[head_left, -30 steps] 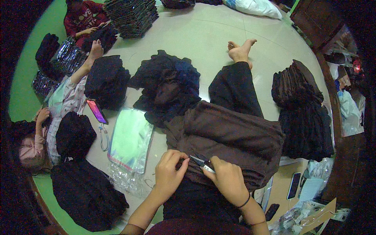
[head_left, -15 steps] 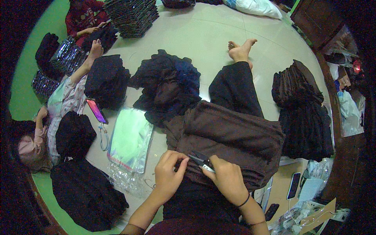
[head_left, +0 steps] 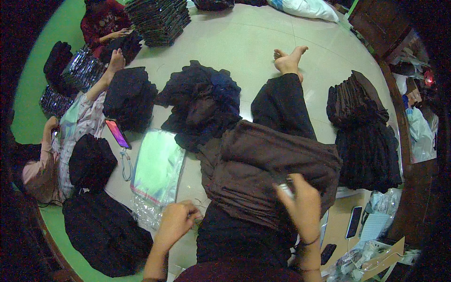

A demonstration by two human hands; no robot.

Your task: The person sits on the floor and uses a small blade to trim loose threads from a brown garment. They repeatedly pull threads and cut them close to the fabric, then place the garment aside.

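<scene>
My right hand [head_left: 303, 204] is closed around small thread snips [head_left: 285, 189]; only part of their pale handle shows, and the blades are blurred. It hovers over the right part of a folded dark brown cloth [head_left: 263, 160], which lies across my lap and black-trousered leg. My left hand [head_left: 176, 224] is off the cloth, to its left, beside the crumpled end of a clear plastic packet [head_left: 157, 162]. Its fingers are bent and smeared by motion, so whether they pinch anything is hidden. Beyond the brown cloth lies a loose heap of dark garments [head_left: 202, 101].
Folded black stacks stand at left [head_left: 105, 235] and far left [head_left: 129, 98]; brown and black stacks [head_left: 364, 136] stand at right. A phone [head_left: 117, 133] with a strap lies left, another phone [head_left: 353, 222] right. Two other people sit at left, one near a tall stack [head_left: 157, 21].
My hands have parted from the cloth's near edge. The left moved down and left, off the cloth; the right moved right with the snips. The brown cloth stays in place.
</scene>
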